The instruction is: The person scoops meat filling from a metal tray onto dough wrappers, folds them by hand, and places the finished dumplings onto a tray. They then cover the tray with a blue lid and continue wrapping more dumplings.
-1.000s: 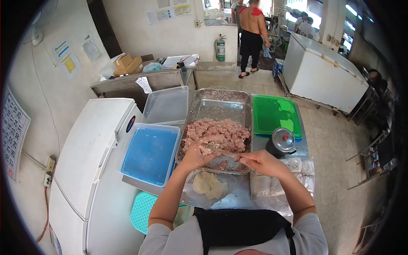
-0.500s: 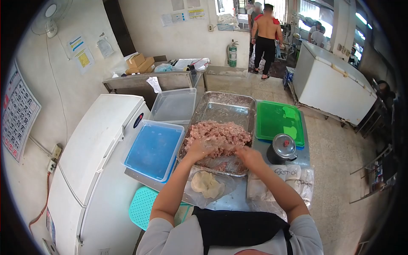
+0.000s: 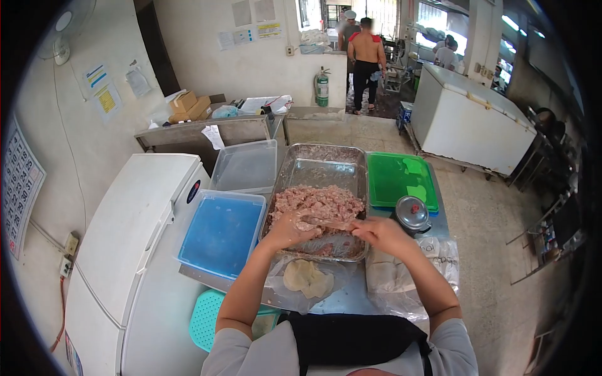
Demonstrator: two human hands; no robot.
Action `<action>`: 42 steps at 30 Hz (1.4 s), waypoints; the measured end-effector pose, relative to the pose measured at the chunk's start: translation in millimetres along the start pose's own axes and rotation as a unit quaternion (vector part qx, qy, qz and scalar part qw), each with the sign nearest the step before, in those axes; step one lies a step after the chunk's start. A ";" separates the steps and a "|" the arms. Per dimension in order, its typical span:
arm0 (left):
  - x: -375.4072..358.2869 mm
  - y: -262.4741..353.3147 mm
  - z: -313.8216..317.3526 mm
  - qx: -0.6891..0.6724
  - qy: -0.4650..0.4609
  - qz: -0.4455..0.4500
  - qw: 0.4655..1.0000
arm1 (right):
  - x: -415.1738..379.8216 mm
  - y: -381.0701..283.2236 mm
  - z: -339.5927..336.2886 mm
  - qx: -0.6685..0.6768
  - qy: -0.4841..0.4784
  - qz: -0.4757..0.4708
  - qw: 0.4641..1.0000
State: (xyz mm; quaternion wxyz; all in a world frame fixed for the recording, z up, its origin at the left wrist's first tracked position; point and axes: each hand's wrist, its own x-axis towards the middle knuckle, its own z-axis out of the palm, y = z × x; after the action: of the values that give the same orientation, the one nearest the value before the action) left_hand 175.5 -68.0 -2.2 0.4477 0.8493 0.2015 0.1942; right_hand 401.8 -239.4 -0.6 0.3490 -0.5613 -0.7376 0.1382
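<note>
- Left hand [image 3: 290, 232]: over the near left part of the tray, at the mince's seven o'clock, palm cupped beneath the blade end of the flat tool; fingers bent forward, what lies in the palm too small to tell.
- Right hand [image 3: 380, 234]: over the tray's near right edge, at four o'clock; fingers pinch the handle end of the flat tool.
- Flat tool [image 3: 332, 222]: one, slender, lying crosswise between the hands, blade end towards nine o'clock.
- Minced meat [image 3: 323, 201]: one pink heap, loose, across the middle of the tray, with smears nearer the wearer.
- Metal tray [image 3: 323, 164]: deep, rectangular, its twelve o'clock end showing bare metal.
- Pale dough sheets [image 3: 307, 279]: soft, round-edged, on clear plastic [image 3: 283, 289] at the tray's six o'clock.
- Blue-topped container [image 3: 222, 233]: at the tray's eight to nine o'clock.
- Clear container [image 3: 246, 164]: at ten o'clock.
- Green lid [image 3: 392, 182]: at two o'clock, two lighter green patches on it.
- Lidded pot [image 3: 412, 214]: at three o'clock, red knob.
- Wrapped packs [image 3: 395, 276]: at four to five o'clock — plastic-covered, handwriting on top.
- Worktop [image 3: 346, 302]: metal, beneath the lot; teal stool [image 3: 204, 321] at its seven o'clock.
</note>
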 end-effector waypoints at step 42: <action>25.1 -235.7 -96.6 0.102 0.086 -0.078 0.988 | -35.8 -110.2 108.6 0.031 0.115 0.375 0.919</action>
State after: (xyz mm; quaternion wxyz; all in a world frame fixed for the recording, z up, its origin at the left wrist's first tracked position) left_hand 107.7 133.0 -145.6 0.3536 0.8522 0.3235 0.2099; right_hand 252.9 -288.6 -25.8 0.3712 -0.7981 -0.4226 0.2159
